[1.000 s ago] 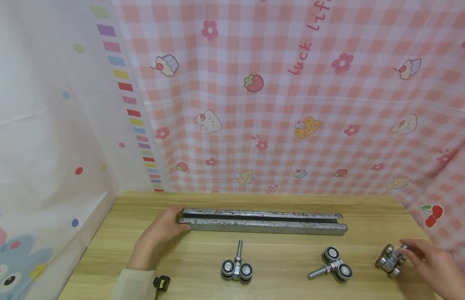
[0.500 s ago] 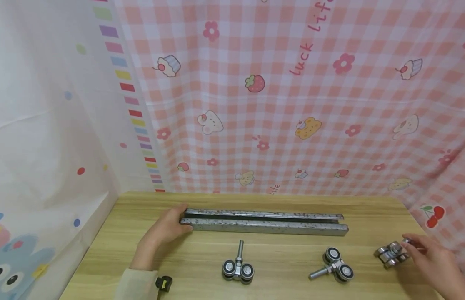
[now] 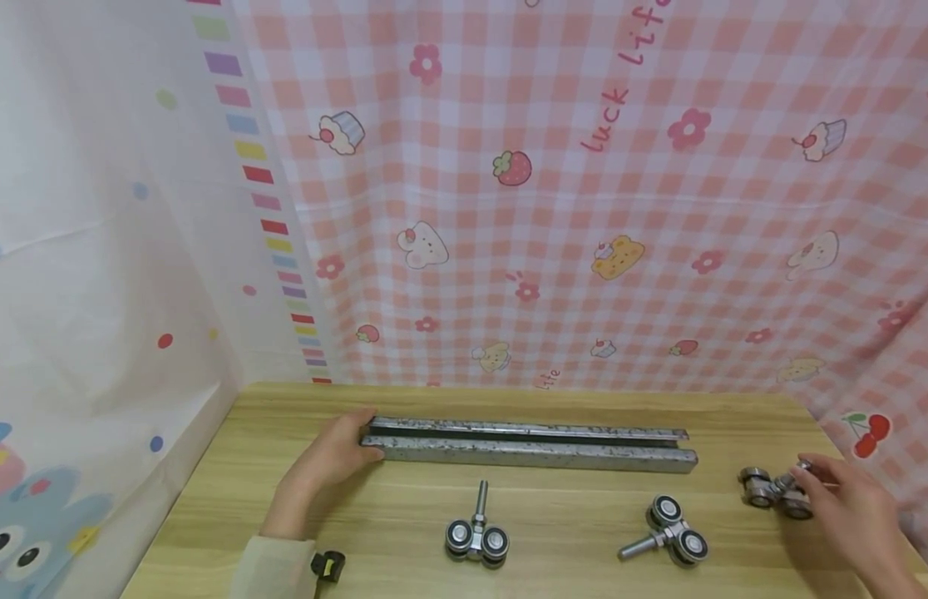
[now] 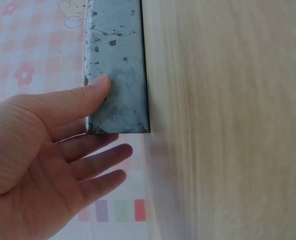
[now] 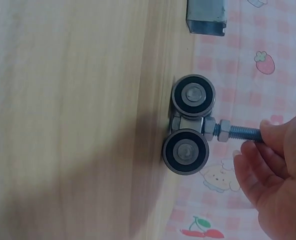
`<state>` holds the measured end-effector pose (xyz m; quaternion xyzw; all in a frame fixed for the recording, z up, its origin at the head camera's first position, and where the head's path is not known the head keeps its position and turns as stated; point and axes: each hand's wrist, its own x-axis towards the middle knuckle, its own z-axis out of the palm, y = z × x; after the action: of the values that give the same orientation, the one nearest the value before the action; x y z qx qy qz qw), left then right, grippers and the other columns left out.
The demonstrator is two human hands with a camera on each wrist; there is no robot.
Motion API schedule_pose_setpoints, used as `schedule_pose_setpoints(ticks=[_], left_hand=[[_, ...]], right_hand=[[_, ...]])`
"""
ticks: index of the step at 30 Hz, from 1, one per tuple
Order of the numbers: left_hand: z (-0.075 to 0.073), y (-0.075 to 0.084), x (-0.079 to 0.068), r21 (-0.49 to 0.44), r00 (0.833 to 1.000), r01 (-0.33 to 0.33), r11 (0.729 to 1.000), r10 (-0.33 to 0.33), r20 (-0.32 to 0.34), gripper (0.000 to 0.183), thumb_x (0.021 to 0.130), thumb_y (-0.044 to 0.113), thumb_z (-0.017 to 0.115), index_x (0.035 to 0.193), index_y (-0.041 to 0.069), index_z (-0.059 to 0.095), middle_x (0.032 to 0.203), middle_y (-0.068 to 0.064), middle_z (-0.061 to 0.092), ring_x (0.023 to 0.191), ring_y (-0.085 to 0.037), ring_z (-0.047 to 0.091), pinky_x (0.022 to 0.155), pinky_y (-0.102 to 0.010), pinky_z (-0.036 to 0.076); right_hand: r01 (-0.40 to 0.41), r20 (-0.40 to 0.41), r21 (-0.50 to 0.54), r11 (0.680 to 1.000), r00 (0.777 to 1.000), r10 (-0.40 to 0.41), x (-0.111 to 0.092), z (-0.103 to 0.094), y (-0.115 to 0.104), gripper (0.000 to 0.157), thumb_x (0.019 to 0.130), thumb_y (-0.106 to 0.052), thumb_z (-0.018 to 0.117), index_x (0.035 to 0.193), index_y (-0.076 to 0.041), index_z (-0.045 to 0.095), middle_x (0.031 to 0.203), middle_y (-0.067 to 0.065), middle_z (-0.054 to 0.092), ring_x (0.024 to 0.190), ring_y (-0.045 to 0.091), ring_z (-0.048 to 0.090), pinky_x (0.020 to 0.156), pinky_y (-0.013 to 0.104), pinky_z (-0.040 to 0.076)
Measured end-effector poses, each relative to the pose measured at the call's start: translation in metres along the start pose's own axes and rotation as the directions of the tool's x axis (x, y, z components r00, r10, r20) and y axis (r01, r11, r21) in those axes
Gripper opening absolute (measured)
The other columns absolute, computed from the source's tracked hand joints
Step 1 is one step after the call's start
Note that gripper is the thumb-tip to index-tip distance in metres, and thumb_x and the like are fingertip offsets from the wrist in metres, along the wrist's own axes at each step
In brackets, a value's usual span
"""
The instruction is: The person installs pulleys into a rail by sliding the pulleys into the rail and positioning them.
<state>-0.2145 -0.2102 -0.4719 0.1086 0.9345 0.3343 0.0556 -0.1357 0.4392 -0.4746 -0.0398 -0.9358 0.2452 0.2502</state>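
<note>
A grey, scuffed metal channel rail (image 3: 539, 456) with a slot along its top lies across the back of the table. My left hand (image 3: 337, 453) grips its left end, and the left wrist view shows the thumb lying on the side of the rail (image 4: 115, 65). At the far right my right hand (image 3: 853, 516) pinches the threaded bolt of a roller trolley (image 3: 774, 492) between thumb and fingers. In the right wrist view this trolley (image 5: 188, 125) has its wheels against or close to the wood, bolt pointing away from the tabletop. The rail's right end is a short way off.
Two more roller trolleys lie on the wooden table (image 3: 404, 516): one at the centre (image 3: 476, 541) with its bolt toward the rail, another at the right (image 3: 669, 532). A small black object (image 3: 328, 566) sits by the left sleeve. A checked cloth (image 3: 554, 208) hangs behind.
The right-hand trolley has turned so its wheels line up more nearly with the rail, its bolt now raised. It has shifted slightly back. The left hand keeps its grip on the rail.
</note>
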Motion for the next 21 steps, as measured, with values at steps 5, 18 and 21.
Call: schedule_pose_setpoints(ticks=[5, 18, 21], left_hand=[[0.001, -0.001, 0.000, 0.007, 1.000, -0.014, 1.000, 0.014, -0.012, 0.066, 0.091, 0.005, 0.079, 0.146, -0.016, 0.049, 0.149, -0.033, 0.050, 0.140, -0.050, 0.045, 0.117, -0.060, 0.038], [0.002, -0.002, 0.001, 0.009, 1.000, 0.011, 1.000, -0.011, -0.012, 0.067, 0.092, 0.006, 0.080, 0.148, -0.014, 0.047, 0.146, -0.032, 0.055, 0.135, -0.047, 0.052, 0.111, -0.058, 0.046], [0.002, -0.002, 0.002, 0.011, 1.000, 0.007, 1.000, -0.007, -0.008, 0.067, 0.092, 0.006, 0.080, 0.148, -0.014, 0.048, 0.147, -0.032, 0.054, 0.136, -0.048, 0.051, 0.111, -0.059, 0.045]], right_hand=[[0.010, -0.009, 0.013, 1.000, 1.000, -0.010, 0.006, 0.005, -0.005, 0.020, 0.093, 0.002, 0.074, 0.108, 0.014, 0.070, 0.096, 0.034, 0.072, 0.070, -0.025, 0.041, 0.053, 0.004, 0.038], [-0.023, 0.064, 0.045, 0.999, 0.998, 0.020, 0.018, 0.014, -0.013, 0.025, 0.099, -0.005, 0.070, 0.113, 0.016, 0.069, 0.098, 0.033, 0.071, 0.074, -0.024, 0.041, 0.054, 0.006, 0.041], [-0.005, 0.048, 0.053, 0.999, 0.999, 0.003, 0.019, 0.016, -0.013, 0.022, 0.097, -0.002, 0.072, 0.112, 0.015, 0.070, 0.098, 0.034, 0.071, 0.073, -0.023, 0.042, 0.054, 0.005, 0.040]])
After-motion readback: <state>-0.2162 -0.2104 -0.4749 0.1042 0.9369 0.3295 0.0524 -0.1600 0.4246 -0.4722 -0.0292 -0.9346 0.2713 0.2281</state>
